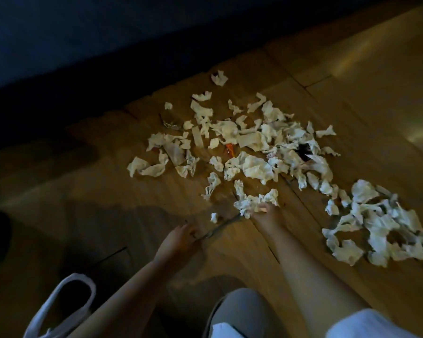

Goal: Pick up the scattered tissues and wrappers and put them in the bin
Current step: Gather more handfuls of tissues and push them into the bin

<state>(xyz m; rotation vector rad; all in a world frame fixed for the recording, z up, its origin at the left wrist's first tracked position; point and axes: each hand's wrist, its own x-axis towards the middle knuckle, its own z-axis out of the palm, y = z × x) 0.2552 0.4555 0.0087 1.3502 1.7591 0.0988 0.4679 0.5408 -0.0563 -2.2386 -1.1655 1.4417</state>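
On the wooden floor [352, 93] before you, your right hand [263, 212] has its grip clenched on a tissue wad [248, 203] at the near edge of the scattered tissues [254, 164]. Your left hand's [178, 240] grip cannot be told. Loose shreds may drop before reaching the bin [77, 276] beside you. No writing is legible.
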